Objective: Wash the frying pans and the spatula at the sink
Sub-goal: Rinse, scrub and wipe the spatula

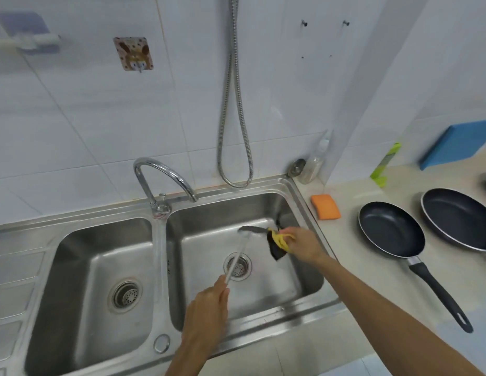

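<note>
Left hand [209, 302] clenched on the low handle end of the spatula [237, 256], over the right basin of the sink [312, 213]. Right hand [304, 244] grasps a yellow-and-dark scrub pad [278, 244] pressed against the spatula's head. From the head view I see the spatula's long axis run from my left fist up and away toward the back right, with the blade crosswise at the top. Handle looks pale and blurred, blade grey. Two dark frying pans, the near one [391, 229] and the far one [458, 218], sit on the counter [358, 267] right of the sink, the near handle pointing toward me. An orange sponge [325, 207] lies beside the sink rim.
</note>
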